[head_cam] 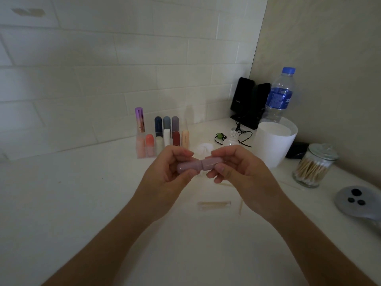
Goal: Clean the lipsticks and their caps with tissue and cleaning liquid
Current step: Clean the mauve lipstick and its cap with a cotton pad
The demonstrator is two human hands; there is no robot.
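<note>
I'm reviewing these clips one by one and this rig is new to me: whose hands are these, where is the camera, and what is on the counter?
There is no machine here. A person works with bare hands, and the single picture comes from a wide-angle camera worn on the head, looking forward and down. The left hand and right hand each grip one end of a mauve lipstick tube, held level above the white counter. Behind it stand a clear organizer of lipsticks, a white wad, probably tissue, a small uncapped clear bottle, a white cup, a water bottle and a glass jar of cotton swabs.
</note>
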